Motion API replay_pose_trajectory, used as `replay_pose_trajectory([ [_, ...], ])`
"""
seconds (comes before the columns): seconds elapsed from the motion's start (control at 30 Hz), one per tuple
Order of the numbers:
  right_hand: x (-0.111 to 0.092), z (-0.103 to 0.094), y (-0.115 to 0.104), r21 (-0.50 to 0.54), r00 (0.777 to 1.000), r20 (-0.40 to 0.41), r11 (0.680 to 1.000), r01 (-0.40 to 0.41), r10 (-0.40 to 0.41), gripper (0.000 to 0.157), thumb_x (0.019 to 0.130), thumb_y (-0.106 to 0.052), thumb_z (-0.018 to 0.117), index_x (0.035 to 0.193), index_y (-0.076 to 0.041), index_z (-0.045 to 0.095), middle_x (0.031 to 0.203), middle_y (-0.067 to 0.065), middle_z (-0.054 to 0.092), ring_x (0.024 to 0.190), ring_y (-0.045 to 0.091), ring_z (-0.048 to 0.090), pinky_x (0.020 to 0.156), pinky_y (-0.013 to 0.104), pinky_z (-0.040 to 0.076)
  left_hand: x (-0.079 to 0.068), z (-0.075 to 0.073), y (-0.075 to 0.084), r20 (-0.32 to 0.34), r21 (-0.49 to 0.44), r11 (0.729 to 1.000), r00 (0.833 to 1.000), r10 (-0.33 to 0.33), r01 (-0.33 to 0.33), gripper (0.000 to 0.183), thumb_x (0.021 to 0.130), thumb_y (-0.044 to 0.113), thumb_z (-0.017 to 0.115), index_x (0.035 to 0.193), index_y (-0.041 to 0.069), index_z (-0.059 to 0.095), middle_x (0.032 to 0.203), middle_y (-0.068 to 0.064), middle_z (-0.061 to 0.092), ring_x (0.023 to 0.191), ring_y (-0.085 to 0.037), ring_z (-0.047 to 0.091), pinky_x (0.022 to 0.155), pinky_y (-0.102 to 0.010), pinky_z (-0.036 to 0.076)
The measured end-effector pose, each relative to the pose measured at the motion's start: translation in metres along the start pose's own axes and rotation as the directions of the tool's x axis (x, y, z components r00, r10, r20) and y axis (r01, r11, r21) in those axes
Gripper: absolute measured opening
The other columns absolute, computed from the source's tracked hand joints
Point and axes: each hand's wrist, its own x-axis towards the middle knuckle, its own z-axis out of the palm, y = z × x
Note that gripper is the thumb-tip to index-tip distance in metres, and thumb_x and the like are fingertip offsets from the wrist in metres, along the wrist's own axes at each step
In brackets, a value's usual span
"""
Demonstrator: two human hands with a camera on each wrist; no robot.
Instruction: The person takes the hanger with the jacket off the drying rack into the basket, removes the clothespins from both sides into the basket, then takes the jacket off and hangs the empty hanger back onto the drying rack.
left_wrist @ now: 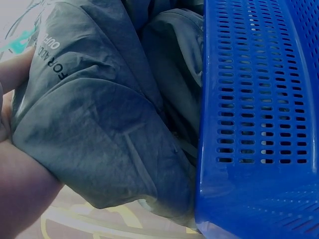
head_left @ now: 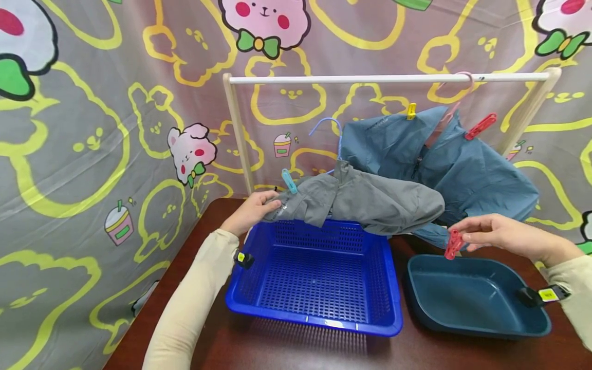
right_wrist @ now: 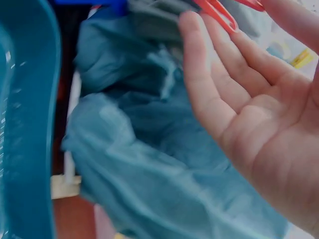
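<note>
My left hand (head_left: 252, 211) grips the shoulder of a grey jacket (head_left: 384, 200), close to a light-blue clothespin (head_left: 289, 181) clipped on it. Thumb and fabric show close up in the left wrist view, where the jacket (left_wrist: 99, 129) has printed lettering. The jacket is on a blue hanger (head_left: 340, 136), whose hook appears below the rail. Above a dark teal basin (head_left: 476, 329), my right hand (head_left: 509, 237) pinches a red clothespin (head_left: 454, 244) between thumb and fingertips. In the right wrist view, that clothespin (right_wrist: 219, 15) is partly cut off by the frame's top.
A white rail (head_left: 370, 79) on wooden posts spans the back. From it a blue jacket (head_left: 490, 174) hangs on a pink hanger (head_left: 464, 77), with a yellow clothespin (head_left: 411, 111) and a red one. A blue perforated basket (head_left: 319, 326) stands on the brown table (head_left: 208, 329).
</note>
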Motion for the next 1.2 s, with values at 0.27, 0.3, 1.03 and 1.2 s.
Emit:
replay_pose_trajectory([
  [0.27,0.015,0.008,0.039,0.106,0.975,0.219,0.992,-0.065,0.040,0.044,0.098,-0.006,0.046,0.128,0.023,0.033,0.118,0.018,0.058,0.101,0.022,0.061,0.083,0.031,0.050,-0.010,0.001,0.029,0.017,-0.016,1.000,1.000,0.021,-0.020,0.014,0.098,0.002,0.050,0.099,-0.009,0.058,0.078,-0.001,0.051,0.074,-0.011,0.046,0.072,-0.025,0.038],
  [0.3,0.017,0.012,0.043,0.107,0.973,0.226,0.991,-0.081,0.055,0.044,0.098,-0.006,0.048,0.127,0.023,0.034,0.116,0.018,0.059,0.100,0.023,0.061,0.083,0.032,0.050,-0.010,0.001,0.029,0.014,-0.011,1.000,1.000,0.018,-0.018,0.014,0.098,0.002,0.050,0.099,-0.008,0.058,0.078,-0.001,0.052,0.075,-0.011,0.047,0.072,-0.025,0.038],
  [1.03,0.052,0.052,0.081,-0.097,0.946,0.209,0.968,-0.233,0.249,0.018,0.092,-0.008,0.054,0.104,0.005,0.060,0.099,0.014,0.064,0.095,0.036,0.060,0.078,0.052,0.048,-0.014,0.004,0.035,0.005,-0.027,1.000,1.000,0.008,-0.007,0.016,0.097,0.002,0.051,0.102,-0.011,0.060,0.075,-0.003,0.051,0.070,-0.013,0.046,0.069,-0.025,0.039],
  [1.2,0.056,0.058,0.080,-0.146,0.939,0.155,0.947,-0.286,0.308,0.014,0.091,-0.008,0.055,0.100,0.001,0.061,0.097,0.014,0.064,0.092,0.034,0.062,0.076,0.049,0.050,-0.013,0.003,0.036,0.008,-0.022,1.000,1.000,-0.003,0.003,0.017,0.097,0.004,0.052,0.102,-0.009,0.061,0.077,-0.003,0.051,0.069,-0.013,0.046,0.067,-0.025,0.039],
])
